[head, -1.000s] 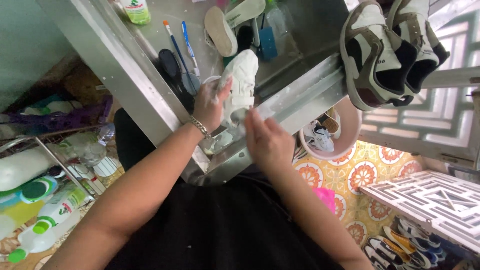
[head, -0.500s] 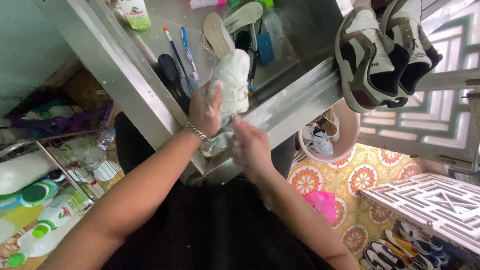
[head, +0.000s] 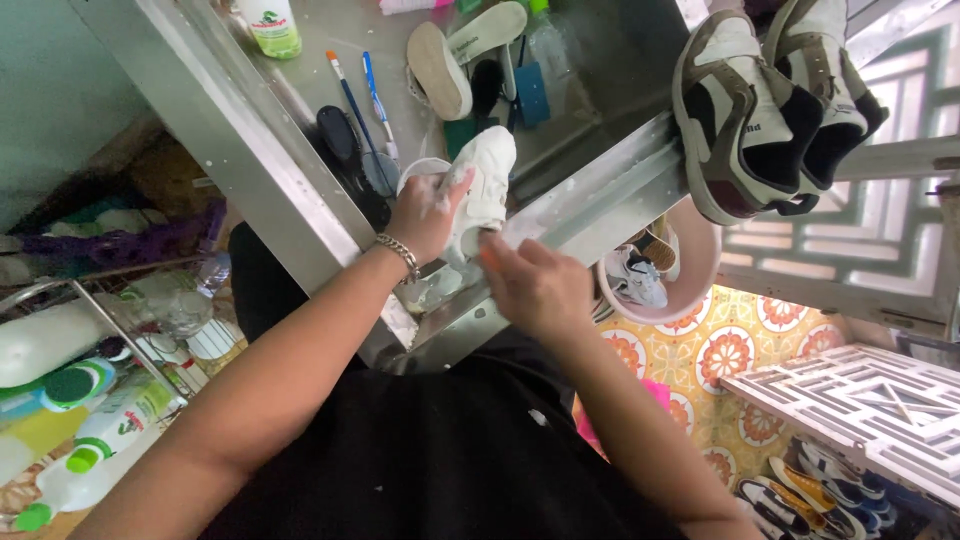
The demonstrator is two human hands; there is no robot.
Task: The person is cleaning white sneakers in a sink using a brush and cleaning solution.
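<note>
Two hands work at the near edge of the steel sink [head: 600, 200]. The white shoe [head: 485, 185] is gripped by the soapy left hand [head: 425, 215]; sth. orange, barely seen, is pinched in the right hand [head: 535, 285] against its heel. Wet grip could slip. Brushes [head: 355, 105], insoles [head: 440, 70] crowd the basin; sneakers [head: 770, 100] perch on the far rim.

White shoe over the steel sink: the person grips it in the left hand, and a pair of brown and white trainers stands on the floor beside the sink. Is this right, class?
Not quite. The left hand does grip the white shoe, but the head view shows the brown and white trainers resting up on the sink's rim, not on the floor.
</note>
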